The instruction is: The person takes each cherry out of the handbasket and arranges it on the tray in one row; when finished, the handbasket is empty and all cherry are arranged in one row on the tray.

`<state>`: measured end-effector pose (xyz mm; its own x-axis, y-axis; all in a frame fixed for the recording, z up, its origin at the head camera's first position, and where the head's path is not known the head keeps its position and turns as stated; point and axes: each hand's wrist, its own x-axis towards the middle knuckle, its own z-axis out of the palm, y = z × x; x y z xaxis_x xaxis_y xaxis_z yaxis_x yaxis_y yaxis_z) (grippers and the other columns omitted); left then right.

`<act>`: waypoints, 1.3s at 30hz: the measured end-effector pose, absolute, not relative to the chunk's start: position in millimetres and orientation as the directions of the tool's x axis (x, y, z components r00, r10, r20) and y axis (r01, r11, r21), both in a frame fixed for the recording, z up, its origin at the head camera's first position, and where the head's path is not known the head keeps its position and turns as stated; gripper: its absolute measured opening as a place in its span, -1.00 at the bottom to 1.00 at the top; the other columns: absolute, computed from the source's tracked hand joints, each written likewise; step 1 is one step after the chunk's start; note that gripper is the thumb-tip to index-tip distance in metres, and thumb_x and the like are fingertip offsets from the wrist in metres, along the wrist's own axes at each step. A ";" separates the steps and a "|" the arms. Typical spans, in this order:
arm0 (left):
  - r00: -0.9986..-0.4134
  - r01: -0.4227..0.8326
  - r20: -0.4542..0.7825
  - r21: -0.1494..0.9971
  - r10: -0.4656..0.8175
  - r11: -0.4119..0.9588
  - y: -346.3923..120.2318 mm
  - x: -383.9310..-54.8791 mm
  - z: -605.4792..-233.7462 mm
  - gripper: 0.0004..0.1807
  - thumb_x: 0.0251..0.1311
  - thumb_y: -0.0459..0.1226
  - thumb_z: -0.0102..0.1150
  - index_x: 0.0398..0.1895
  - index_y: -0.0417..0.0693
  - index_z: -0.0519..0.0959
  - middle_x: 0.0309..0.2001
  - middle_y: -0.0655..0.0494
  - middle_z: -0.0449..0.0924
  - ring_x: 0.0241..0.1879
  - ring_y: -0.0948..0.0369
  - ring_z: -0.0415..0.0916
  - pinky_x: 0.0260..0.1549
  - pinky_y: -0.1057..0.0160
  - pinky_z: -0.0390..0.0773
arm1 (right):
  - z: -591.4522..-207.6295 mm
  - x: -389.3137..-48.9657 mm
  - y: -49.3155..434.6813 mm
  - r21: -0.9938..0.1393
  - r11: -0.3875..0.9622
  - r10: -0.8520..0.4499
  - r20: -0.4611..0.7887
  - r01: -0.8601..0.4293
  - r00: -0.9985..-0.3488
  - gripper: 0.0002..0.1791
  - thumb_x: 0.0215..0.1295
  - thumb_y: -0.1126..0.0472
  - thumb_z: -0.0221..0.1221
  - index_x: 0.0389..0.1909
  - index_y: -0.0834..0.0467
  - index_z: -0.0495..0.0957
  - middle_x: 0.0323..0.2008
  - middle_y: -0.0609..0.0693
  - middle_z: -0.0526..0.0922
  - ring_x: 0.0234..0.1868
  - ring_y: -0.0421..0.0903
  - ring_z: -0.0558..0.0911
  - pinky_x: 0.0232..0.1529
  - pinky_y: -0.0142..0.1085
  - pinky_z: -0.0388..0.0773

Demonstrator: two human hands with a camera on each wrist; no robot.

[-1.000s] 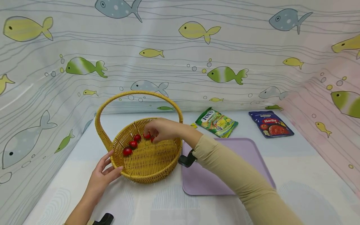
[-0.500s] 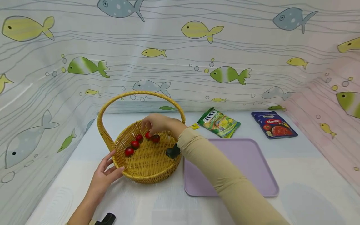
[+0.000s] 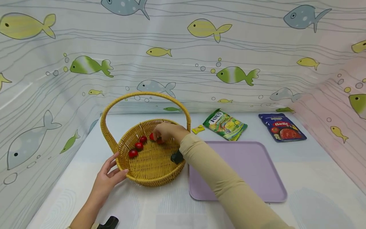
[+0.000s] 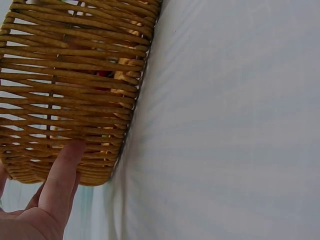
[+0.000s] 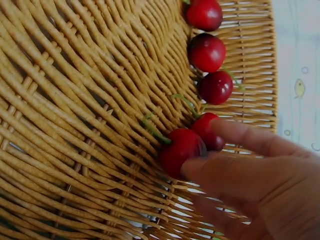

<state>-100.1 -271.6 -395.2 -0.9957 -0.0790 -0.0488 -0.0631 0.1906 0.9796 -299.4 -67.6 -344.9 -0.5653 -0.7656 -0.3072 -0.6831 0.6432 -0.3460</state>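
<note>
Several dark red cherries with green stems form a curved row inside a yellow wicker basket that has a tall arched handle. My right hand reaches into the basket at the right end of the row. Its thumb lies against the end cherry, with the index fingertip on the neighbouring cherry; the other fingers are partly hidden below. My left hand steadies the basket from the left, thumb at the rim. One nearly straight finger touches the outer weave in the left wrist view.
Right of the basket lies a lilac tray, partly under my right sleeve. Behind it are a green Fox's candy bag and a small yellow packet. A blue Barilla pouch lies farther right. Fish-printed curtains enclose the table.
My right hand lifted off the end cherry, leaving it in the basket, then came down onto the cherries again. My left hand has stayed at the basket.
</note>
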 end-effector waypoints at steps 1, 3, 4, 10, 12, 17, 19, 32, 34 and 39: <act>-0.996 -0.062 -0.048 0.979 -0.080 0.193 -271.7 -99.8 -394.8 -0.18 0.22 -0.30 0.17 0.45 -0.03 -0.05 0.30 -0.28 -0.01 -0.08 0.50 0.40 -0.23 0.39 0.55 | -345.1 -299.1 -67.2 -0.332 0.655 -0.755 -0.319 -0.679 -0.573 -0.62 0.21 0.53 0.07 -0.08 0.06 0.60 0.03 -0.07 0.51 0.09 -0.12 0.43 -0.12 -0.41 0.49; -0.996 -0.062 -0.047 0.979 -0.080 0.194 -271.7 -99.4 -394.2 -0.19 0.22 -0.31 0.16 0.45 -0.04 -0.06 0.30 -0.29 -0.02 -0.08 0.50 0.40 -0.23 0.39 0.55 | -345.4 -298.3 -66.8 -0.320 0.674 -0.737 -0.346 -0.665 -0.581 -0.54 0.19 0.59 -0.01 -0.09 0.04 0.60 0.04 -0.07 0.51 0.07 -0.11 0.44 -0.21 -0.42 0.48; -0.996 -0.061 -0.046 0.979 -0.082 0.196 -271.6 -99.2 -393.8 -0.19 0.22 -0.31 0.16 0.45 -0.04 -0.06 0.30 -0.29 -0.02 -0.08 0.50 0.39 -0.23 0.40 0.55 | -345.6 -297.9 -66.7 -0.312 0.680 -0.731 -0.357 -0.664 -0.581 -0.53 0.19 0.59 -0.01 -0.08 0.03 0.60 0.03 -0.07 0.51 0.04 -0.12 0.45 -0.27 -0.42 0.46; -0.996 -0.059 -0.045 0.981 -0.074 0.187 -271.0 -99.0 -392.8 -0.18 0.23 -0.31 0.15 0.46 -0.03 -0.07 0.31 -0.30 -0.04 -0.08 0.51 0.39 -0.23 0.40 0.55 | -346.0 -295.5 -65.1 -0.306 0.691 -0.717 -0.407 -0.655 -0.566 -0.63 0.16 0.44 0.19 -0.08 -0.02 0.58 -0.02 -0.06 0.49 -0.21 -0.14 0.45 -0.48 -0.38 0.42; -0.996 -0.062 -0.049 0.980 -0.074 0.188 -271.1 -98.9 -393.2 -0.18 0.22 -0.31 0.16 0.46 -0.03 -0.07 0.31 -0.30 -0.04 -0.08 0.52 0.39 -0.22 0.40 0.55 | -346.2 -294.5 -64.3 -0.316 0.696 -0.712 -0.418 -0.645 -0.564 -0.68 0.13 0.33 0.28 -0.11 -0.04 0.58 0.01 -0.07 0.47 -0.20 -0.15 0.46 -0.45 -0.36 0.48; -0.995 -0.072 -0.057 0.978 -0.081 0.197 -271.1 -98.6 -393.2 -0.18 0.22 -0.29 0.17 0.45 -0.02 -0.06 0.30 -0.29 -0.02 -0.08 0.51 0.39 -0.22 0.39 0.55 | -346.5 -293.7 -64.6 -0.355 0.671 -0.736 -0.427 -0.652 -0.525 -0.60 0.08 0.30 0.33 -0.05 -0.04 0.53 0.04 -0.07 0.46 -0.10 -0.16 0.46 -0.36 -0.35 0.50; -0.995 -0.071 -0.056 0.978 -0.081 0.197 -271.4 -98.8 -393.5 -0.18 0.22 -0.28 0.17 0.45 -0.03 -0.06 0.30 -0.29 -0.02 -0.08 0.51 0.39 -0.22 0.39 0.55 | -346.7 -294.2 -65.6 -0.374 0.653 -0.750 -0.439 -0.659 -0.495 -0.55 0.10 0.40 0.28 -0.01 -0.04 0.52 0.05 -0.06 0.46 -0.02 -0.14 0.45 -0.32 -0.37 0.50; -0.995 -0.073 -0.059 0.979 -0.081 0.191 -272.0 -99.4 -394.2 -0.17 0.21 -0.29 0.18 0.45 -0.03 -0.06 0.29 -0.28 -0.02 -0.08 0.50 0.40 -0.21 0.37 0.56 | -348.7 -293.1 -71.4 -0.349 0.617 -0.765 -0.474 -0.705 -0.435 -0.58 0.08 0.43 0.27 -0.07 -0.05 0.57 -0.12 -0.16 0.51 -0.15 -0.20 0.50 -0.30 -0.38 0.49; -0.995 -0.076 -0.061 0.978 -0.081 0.194 -272.2 -99.5 -394.4 -0.18 0.21 -0.28 0.18 0.45 -0.02 -0.06 0.30 -0.28 -0.02 -0.09 0.51 0.40 -0.21 0.37 0.56 | -348.9 -292.4 -72.2 -0.344 0.615 -0.763 -0.485 -0.710 -0.426 -0.59 0.05 0.33 0.35 -0.06 -0.06 0.57 -0.09 -0.17 0.50 -0.12 -0.21 0.50 -0.23 -0.37 0.51; -0.995 -0.071 -0.057 0.979 -0.077 0.192 -271.8 -99.5 -394.0 -0.18 0.21 -0.28 0.18 0.45 -0.02 -0.05 0.30 -0.28 -0.03 -0.09 0.52 0.39 -0.22 0.38 0.55 | -346.5 -287.5 -73.2 -0.311 0.618 -0.752 -0.502 -0.722 -0.427 -0.59 0.02 0.27 0.38 -0.07 -0.10 0.60 -0.06 -0.21 0.48 -0.03 -0.19 0.47 -0.18 -0.36 0.49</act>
